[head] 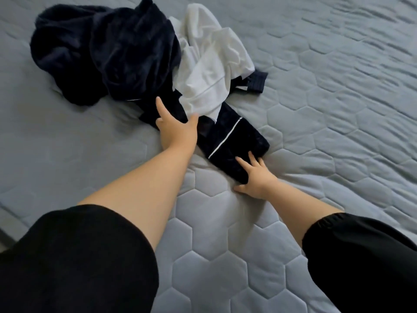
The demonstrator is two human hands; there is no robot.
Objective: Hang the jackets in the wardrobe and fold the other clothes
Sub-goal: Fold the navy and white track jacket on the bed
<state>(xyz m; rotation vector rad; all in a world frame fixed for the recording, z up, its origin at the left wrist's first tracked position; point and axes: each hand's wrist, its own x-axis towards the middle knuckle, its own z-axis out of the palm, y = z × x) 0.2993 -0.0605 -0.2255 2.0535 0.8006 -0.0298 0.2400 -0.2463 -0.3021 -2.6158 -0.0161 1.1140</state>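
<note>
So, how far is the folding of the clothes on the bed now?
Nothing looks finished: no folded stack shows. In hand: the left hand and right hand lie on the dark garment with white piping, seemingly partly folded. Remaining: the white garment and the dark fluffy garment, both crumpled on the bed.

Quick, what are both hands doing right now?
Left hand: open, pressing the dark striped garment.
Right hand: open, resting on its near end.
</note>
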